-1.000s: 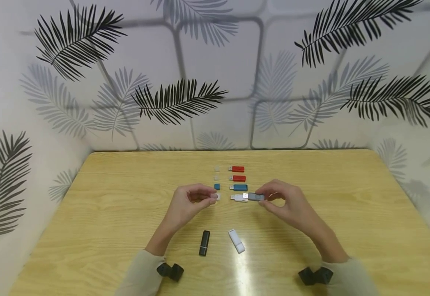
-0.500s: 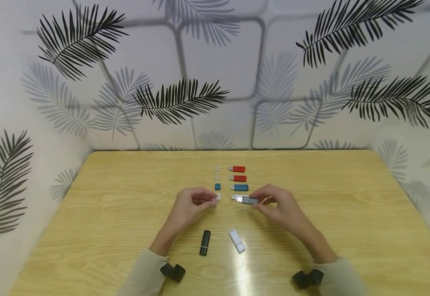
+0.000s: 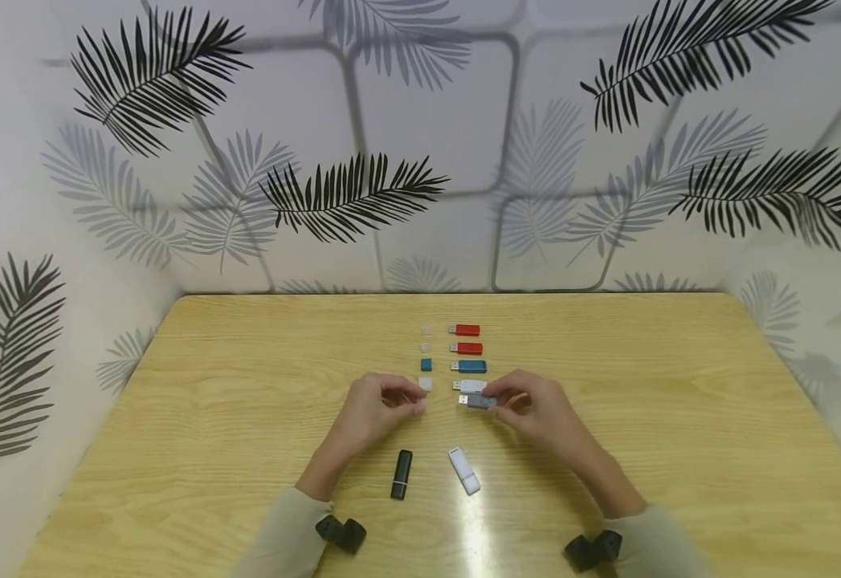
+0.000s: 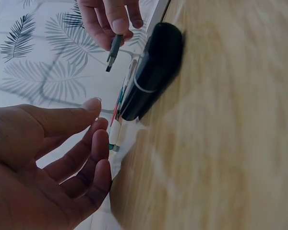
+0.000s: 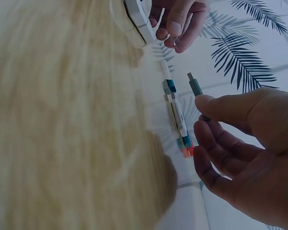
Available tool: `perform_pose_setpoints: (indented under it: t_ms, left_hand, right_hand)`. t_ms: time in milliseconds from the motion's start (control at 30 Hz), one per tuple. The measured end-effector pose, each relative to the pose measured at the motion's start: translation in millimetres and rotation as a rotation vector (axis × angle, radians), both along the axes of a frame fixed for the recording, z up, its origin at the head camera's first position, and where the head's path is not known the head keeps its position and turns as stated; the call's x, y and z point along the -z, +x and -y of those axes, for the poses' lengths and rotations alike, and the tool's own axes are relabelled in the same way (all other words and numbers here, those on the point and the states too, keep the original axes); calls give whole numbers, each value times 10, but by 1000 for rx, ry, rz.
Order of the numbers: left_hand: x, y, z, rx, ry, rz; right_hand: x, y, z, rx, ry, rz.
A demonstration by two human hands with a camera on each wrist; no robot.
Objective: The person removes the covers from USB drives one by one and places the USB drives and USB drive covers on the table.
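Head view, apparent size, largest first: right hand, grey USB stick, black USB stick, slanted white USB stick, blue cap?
1. Right hand
2. Black USB stick and slanted white USB stick: alike, unranked
3. Grey USB stick: visible part only, held end covered
4. Blue cap

At twelve o'clock from the grey USB stick (image 3: pixel 479 400) are a blue stick (image 3: pixel 472 366), red sticks (image 3: pixel 467 330) and a wall (image 3: pixel 434 120) patterned with black and grey leaves (image 3: pixel 355 198).

Gray drive (image 3: pixel 476 400), your right hand (image 3: pixel 536 405): shifted left, nearer you | your left hand (image 3: pixel 379 408): drawn nearer | white cap (image 3: pixel 425 384): uncovered
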State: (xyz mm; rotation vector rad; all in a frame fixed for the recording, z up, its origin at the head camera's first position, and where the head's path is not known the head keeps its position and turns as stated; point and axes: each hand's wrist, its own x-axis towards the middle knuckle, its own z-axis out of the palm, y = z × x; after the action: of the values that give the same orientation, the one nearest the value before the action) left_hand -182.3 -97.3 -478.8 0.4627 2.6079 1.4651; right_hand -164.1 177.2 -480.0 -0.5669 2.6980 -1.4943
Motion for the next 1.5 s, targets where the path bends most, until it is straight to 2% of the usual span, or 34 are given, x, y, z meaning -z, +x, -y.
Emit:
perform_pose_setpoints:
  t_ms: [233,567,867,1333,1500]
  left_hand:
    - [27,3,-30,6,-4,15]
    - [71,15,-51,1,-12,33]
    - [45,36,-72,-23,-47,31]
    - [42,66,-109,-49,-142,-38]
    - [47,52,-112,-55,-148,-35]
  right_hand:
    - [25,11,30,7,37,41]
    - [47,28,18,9,85,51]
    - [57,21,38,12,138,42]
    - [64,20,82,36,191,28]
    - [64,18,90,41,197,31]
